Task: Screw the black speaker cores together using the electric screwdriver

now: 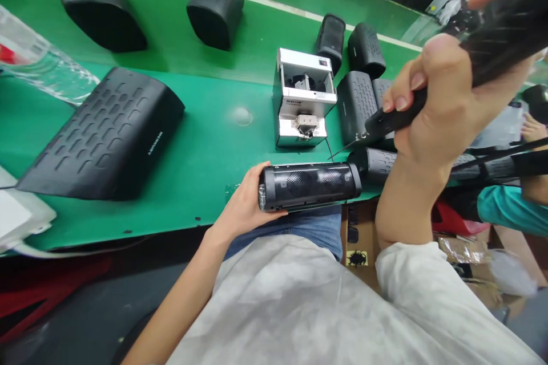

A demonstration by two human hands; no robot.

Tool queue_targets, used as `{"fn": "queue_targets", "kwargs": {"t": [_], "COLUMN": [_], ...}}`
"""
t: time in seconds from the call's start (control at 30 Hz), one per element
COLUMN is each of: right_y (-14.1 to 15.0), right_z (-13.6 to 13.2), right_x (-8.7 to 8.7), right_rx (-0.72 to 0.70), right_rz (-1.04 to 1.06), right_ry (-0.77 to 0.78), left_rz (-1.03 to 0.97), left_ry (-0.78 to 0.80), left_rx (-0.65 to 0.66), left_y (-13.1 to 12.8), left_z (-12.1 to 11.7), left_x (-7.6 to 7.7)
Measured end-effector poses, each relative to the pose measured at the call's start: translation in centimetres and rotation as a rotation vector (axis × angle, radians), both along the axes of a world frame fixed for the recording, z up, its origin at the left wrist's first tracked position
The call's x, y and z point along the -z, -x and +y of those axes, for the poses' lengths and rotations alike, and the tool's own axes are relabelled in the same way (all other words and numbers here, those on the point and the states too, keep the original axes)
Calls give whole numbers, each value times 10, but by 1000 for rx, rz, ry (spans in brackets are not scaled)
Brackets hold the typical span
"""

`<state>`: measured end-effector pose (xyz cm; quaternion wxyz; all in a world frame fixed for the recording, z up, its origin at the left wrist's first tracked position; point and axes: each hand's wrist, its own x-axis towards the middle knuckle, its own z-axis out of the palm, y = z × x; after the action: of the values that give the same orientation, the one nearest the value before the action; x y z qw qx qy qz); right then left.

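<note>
My left hand (246,205) grips the left end of a black speaker (314,183), which lies on its side at the table's front edge with two perforated round areas facing up. Wrapped around a black electric screwdriver (509,28) is my right hand (451,91), raised on the right. The screwdriver slants down to the left, and its thin bit ends close to the speaker's far edge; I cannot tell whether they touch. Just beyond the speaker stands a silver screw feeder (305,100) with an open window in its upper part.
A large black speaker housing (111,137) lies on the green table (209,120) at left, beside a clear plastic bottle (55,63). Several more speakers stand behind and right of the feeder. Another person's teal sleeve (509,208) shows at right, above cardboard boxes.
</note>
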<state>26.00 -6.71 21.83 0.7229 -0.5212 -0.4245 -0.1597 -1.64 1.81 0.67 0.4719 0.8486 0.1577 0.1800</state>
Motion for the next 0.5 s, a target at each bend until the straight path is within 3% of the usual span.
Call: {"fn": "queue_targets", "kwargs": {"t": [0.17, 0.33, 0.5], "right_y": [-3, -2, -13], "right_z": [-14, -16, -11], "right_x": [-2, -1, 29], "right_rx": [2, -81, -202], "right_rz": [22, 28, 59], "right_ry": [-49, -23, -34], "left_rz": [30, 66, 81], "left_ry": [7, 16, 40], "left_rx": [-5, 7, 5], "left_y": [0, 2, 3], "left_z": [1, 2, 2], "left_x": [2, 3, 1]}}
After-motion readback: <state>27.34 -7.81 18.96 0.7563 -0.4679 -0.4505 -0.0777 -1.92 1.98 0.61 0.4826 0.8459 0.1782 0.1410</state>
